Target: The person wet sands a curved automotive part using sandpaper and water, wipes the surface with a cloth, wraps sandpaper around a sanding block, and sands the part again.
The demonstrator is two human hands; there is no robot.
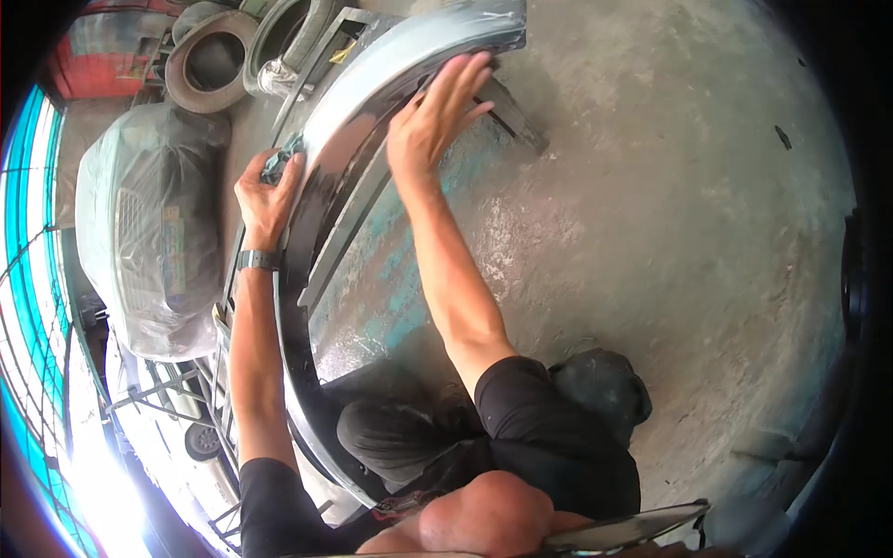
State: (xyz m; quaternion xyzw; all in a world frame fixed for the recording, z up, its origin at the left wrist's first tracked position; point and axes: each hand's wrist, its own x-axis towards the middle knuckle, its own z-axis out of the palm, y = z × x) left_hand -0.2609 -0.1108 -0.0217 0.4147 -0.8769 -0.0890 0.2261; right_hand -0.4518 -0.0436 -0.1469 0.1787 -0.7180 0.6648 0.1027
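Upper centre of the frame: both bare hands at a long, curved panel (358, 102), pale grey with brownish and dark patches.

Panel arcs from the top centre down the left of centre to the lower part of the frame, a grey metal bar (346, 232) along its inner side. Left hand (265, 197), left of centre, half curled, thumb and fingers around a crumpled blue-grey wad (282, 161) at the panel's outer edge; dark watch (258, 260) on that wrist. Right hand (435, 119), upper centre, open, fingers extended along the inner edge, thumb apart; cannot tell whether anything lies under the fingertips. Upper left: plastic-wrapped vehicle (153, 223), tyres (191, 79) above it. Right: stained concrete floor (670, 232).
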